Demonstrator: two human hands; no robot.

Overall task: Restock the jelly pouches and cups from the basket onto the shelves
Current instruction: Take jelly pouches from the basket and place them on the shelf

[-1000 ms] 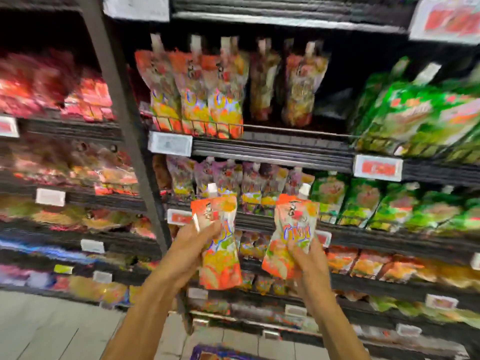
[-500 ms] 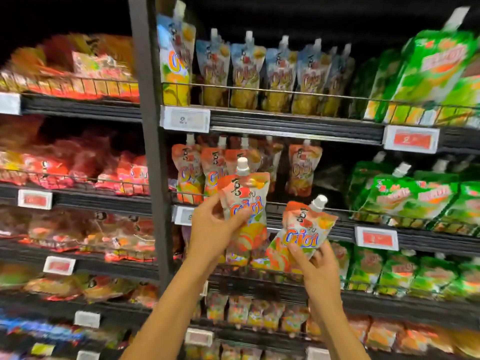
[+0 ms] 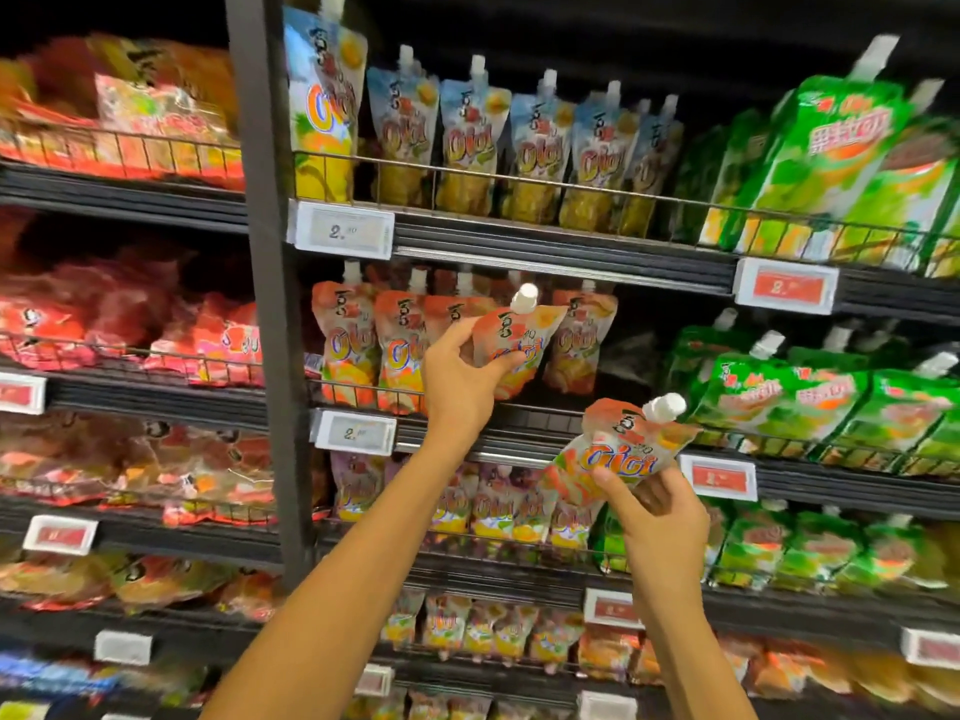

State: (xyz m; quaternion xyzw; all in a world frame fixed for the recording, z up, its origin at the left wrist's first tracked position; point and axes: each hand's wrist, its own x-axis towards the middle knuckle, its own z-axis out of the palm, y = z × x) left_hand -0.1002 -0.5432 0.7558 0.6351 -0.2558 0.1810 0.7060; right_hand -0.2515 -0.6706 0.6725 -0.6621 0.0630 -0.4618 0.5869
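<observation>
At the front of the second shelf [image 3: 535,420] down, an orange jelly pouch [image 3: 514,337] is gripped by the left hand [image 3: 460,379] — thumb across the printed face, fingers curled behind it. The pouch is held tilted, its white cap up and to the right, above the wire rail [image 3: 358,391]. It sits level with the row of matching orange pouches [image 3: 363,340] standing there, in front of a gap between that row and a lone pouch [image 3: 579,335] further right.

A second orange pouch [image 3: 618,452] is gripped by the right hand [image 3: 662,517], lower down and in front of the shelf edge. It is also tilted and is apart from any row. No basket is seen.

The step in hand is judged to be the shelving of the left-hand pouch; it is not yet set down. The next move would call for the pouch to be righted, carried over the rail and lowered base first into the gap — without the soft neighbours being tipped. The right-hand pouch would then need to be raised to the same row, where room looks limited.
</observation>
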